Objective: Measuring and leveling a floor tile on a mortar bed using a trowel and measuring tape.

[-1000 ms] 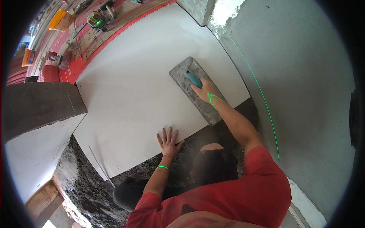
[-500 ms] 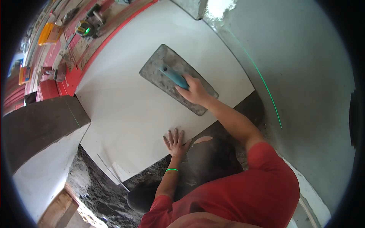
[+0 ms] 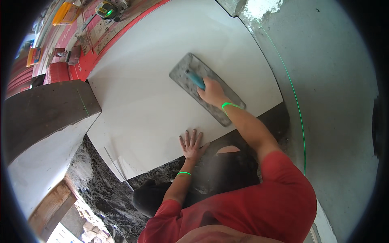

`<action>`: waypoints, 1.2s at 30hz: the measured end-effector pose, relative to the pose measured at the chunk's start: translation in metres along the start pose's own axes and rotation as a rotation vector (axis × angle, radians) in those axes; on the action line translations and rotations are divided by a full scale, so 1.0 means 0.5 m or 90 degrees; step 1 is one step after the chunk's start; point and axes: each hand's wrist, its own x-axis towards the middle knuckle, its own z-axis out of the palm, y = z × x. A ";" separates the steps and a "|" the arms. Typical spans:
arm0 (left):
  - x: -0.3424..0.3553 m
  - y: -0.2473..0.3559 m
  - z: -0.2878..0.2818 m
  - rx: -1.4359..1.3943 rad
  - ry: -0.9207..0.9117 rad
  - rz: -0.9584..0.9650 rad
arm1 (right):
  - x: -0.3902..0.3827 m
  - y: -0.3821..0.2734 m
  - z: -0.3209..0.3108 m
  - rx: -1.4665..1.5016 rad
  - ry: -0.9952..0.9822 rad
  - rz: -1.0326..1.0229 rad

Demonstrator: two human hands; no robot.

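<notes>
Right fingers (image 3: 208, 83) gripping teal-handled float (image 3: 186, 82), seemingly flat on white slab (image 3: 142, 101), likely to spread pressure; left fingers (image 3: 193, 137) splayed, empty, by slab's near edge, probably bracing.

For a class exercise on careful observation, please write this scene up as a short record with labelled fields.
Left hand: fingers spread on the white slab, by its near edge
Right hand: gripping the handle
Handle colour: blue-green
Tool: grey rectangular float, over the slab
Green line: on the grey surface at right
Upper left: orange container, green-lit device
</notes>
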 end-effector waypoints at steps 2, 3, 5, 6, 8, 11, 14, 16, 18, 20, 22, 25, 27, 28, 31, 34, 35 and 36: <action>0.005 0.002 0.012 -0.016 -0.004 -0.008 | 0.044 -0.021 0.012 0.027 -0.016 0.003; 0.006 0.007 0.018 -0.024 -0.005 -0.003 | 0.051 -0.023 0.001 0.049 -0.030 0.008; -0.023 -0.034 -0.002 -0.010 -0.003 -0.024 | -0.039 -0.114 -0.016 0.184 0.038 -0.114; -0.033 -0.041 -0.014 0.018 0.002 -0.037 | -0.077 -0.141 -0.038 0.301 0.129 -0.218; -0.020 -0.045 -0.010 0.047 0.007 -0.031 | -0.055 -0.090 -0.010 0.201 0.081 -0.175; -0.012 -0.023 0.005 0.028 -0.027 -0.017 | 0.034 -0.031 0.038 0.026 -0.004 -0.006; -0.031 -0.019 0.016 0.010 -0.034 -0.010 | 0.076 -0.030 0.040 0.059 0.048 0.024; -0.023 -0.027 0.014 0.006 0.001 -0.013 | 0.061 -0.044 0.033 0.057 0.059 0.047; -0.022 -0.030 0.007 0.011 -0.007 -0.014 | 0.023 -0.040 0.034 0.050 0.074 0.085; -0.016 -0.032 0.008 0.029 -0.007 -0.020 | -0.008 -0.020 0.029 0.097 0.100 0.095; -0.016 -0.032 0.012 0.022 -0.004 -0.016 | -0.032 0.003 0.006 0.188 0.016 0.159; -0.010 -0.025 0.026 0.013 0.006 -0.004 | -0.031 0.029 -0.027 0.276 -0.052 0.195; -0.016 -0.022 0.033 0.010 0.011 0.001 | -0.004 0.027 -0.050 0.246 -0.004 0.226; -0.023 -0.038 0.033 0.016 0.003 0.000 | -0.025 0.006 -0.043 0.254 -0.008 0.232; -0.013 -0.032 0.032 0.015 0.031 0.003 | -0.122 -0.032 -0.079 0.289 0.272 -0.006; 0.000 -0.004 0.035 -0.009 0.016 0.017 | -0.130 0.089 -0.038 0.155 0.320 0.188; -0.004 -0.008 0.039 -0.002 0.016 0.019 | -0.103 0.094 -0.032 0.156 0.319 0.195; -0.008 -0.006 0.044 0.007 0.021 0.012 | -0.075 0.088 -0.037 0.208 0.312 0.202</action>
